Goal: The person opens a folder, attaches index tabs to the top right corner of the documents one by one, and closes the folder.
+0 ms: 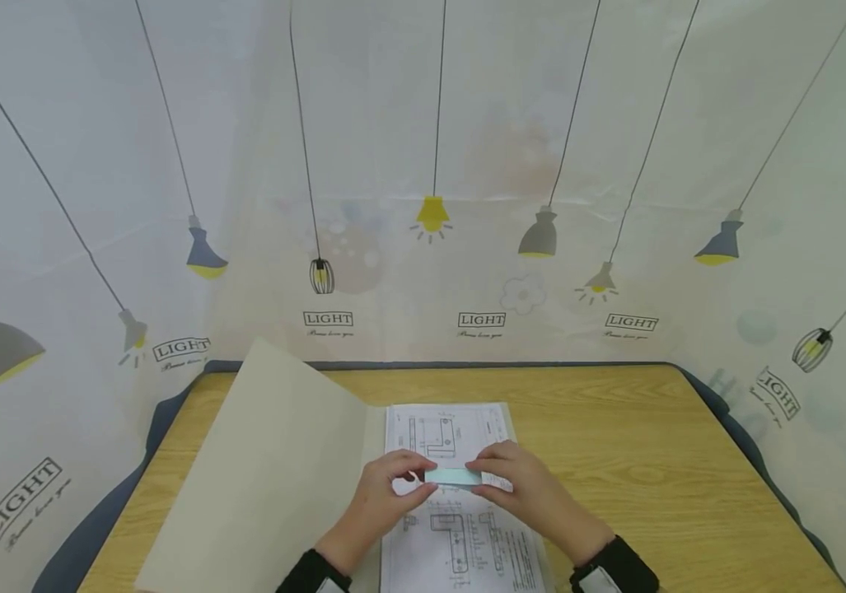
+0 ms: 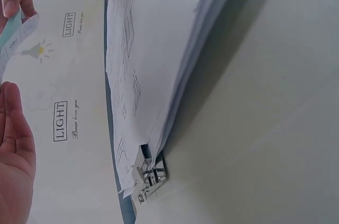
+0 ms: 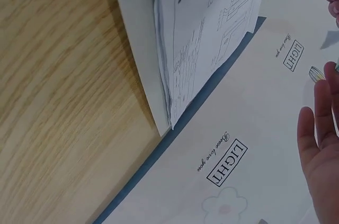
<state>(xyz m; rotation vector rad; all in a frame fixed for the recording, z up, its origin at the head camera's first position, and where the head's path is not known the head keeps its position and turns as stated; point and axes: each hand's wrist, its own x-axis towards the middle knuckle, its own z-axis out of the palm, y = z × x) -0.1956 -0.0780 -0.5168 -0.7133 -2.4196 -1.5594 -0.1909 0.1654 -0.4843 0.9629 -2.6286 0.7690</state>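
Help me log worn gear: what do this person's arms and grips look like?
The left grip and right grip are bare, ungloved hands. The black left cuff and black right cuff each bear a pale grey patch; strap or sleeve, I cannot tell.

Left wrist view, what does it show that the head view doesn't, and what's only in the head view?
Only the left wrist view shows the metal clip at the edge of the printed sheets.

Only the head view shows the wooden tabletop and black wristbands.

Both show the left hand, right hand, pale blue slip, sheets, open folder and "LIGHT" backdrop.
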